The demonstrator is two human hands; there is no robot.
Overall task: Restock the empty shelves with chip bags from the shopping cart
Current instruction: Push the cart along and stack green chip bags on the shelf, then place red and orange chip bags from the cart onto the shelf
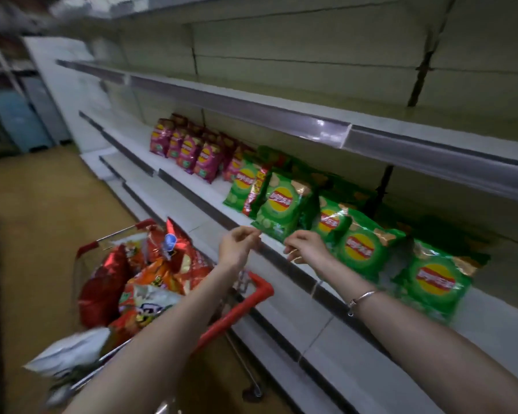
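A green chip bag (278, 204) stands upright at the front of the middle shelf (186, 186). My left hand (238, 245) pinches its lower left corner. My right hand (304, 248), with a bracelet on the wrist, curls its fingers at the bag's lower right edge. More green bags (361, 248) stand in a row to the right, and purple bags (189, 152) to the left. The shopping cart (247, 306), with red handle and rim, stands below my left arm and holds red and orange chip bags (153, 279) and a white one.
A bare upper shelf (251, 112) overhangs the row of bags. Lower shelves (281, 327) jut out under my arms beside the cart. The brown floor (42, 204) stretches left, with blue containers (18, 121) at the aisle's far end.
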